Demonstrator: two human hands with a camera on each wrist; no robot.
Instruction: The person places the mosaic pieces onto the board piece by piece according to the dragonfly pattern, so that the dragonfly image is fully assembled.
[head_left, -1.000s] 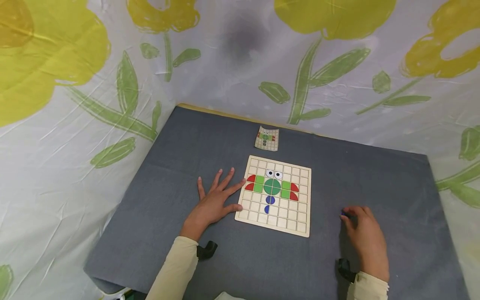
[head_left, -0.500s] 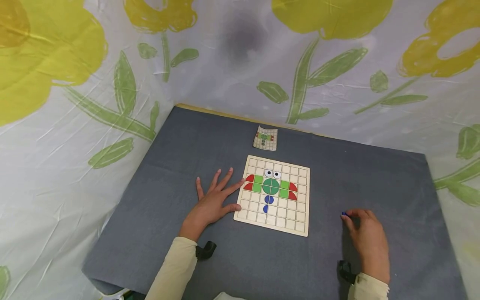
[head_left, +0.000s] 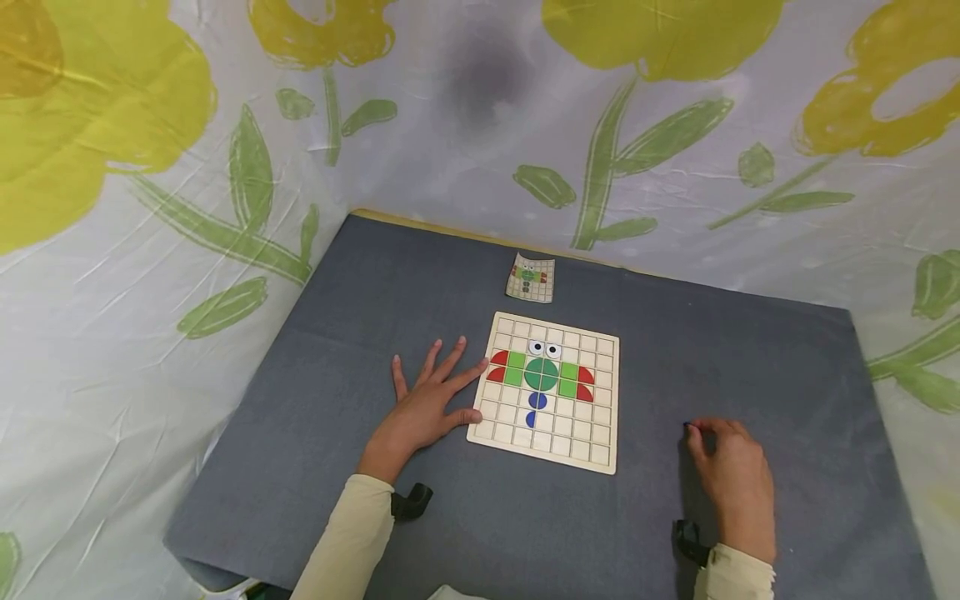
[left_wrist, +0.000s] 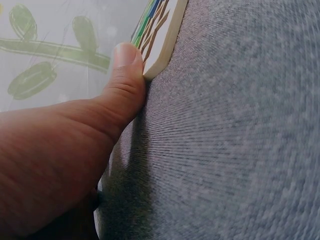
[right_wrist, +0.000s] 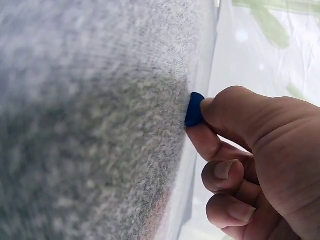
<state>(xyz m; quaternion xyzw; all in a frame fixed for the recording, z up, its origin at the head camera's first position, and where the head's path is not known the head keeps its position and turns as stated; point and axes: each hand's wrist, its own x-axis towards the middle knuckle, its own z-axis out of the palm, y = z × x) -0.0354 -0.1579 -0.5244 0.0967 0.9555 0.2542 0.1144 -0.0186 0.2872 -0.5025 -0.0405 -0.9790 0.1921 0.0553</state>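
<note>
A square wooden grid board [head_left: 570, 446] lies on the table, with red, light green, dark green, blue and eye-patterned tiles set in its cells. Two blue half-rounds form a disc below the green circle, and a single blue piece [head_left: 531, 419] sits under that. My left hand [head_left: 420, 417] is spread flat at the board's left side, thumb and a fingertip touching its edge; the left wrist view shows the thumb [left_wrist: 125, 75] against the corner. Right of the board, my right hand [head_left: 731, 475] pinches a small blue rounded tile [right_wrist: 195, 109] between thumb and finger, just above the cloth.
Behind the board lies a small pattern card [head_left: 531, 279] printed with a similar coloured figure. Grey cloth [head_left: 337, 333] covers the table. A flower-printed fabric wall [head_left: 465, 167] rises along the back and sides.
The pinched blue tile has turned slightly in my right fingers, showing less blue in the head view. My left hand and the board stay in place.
</note>
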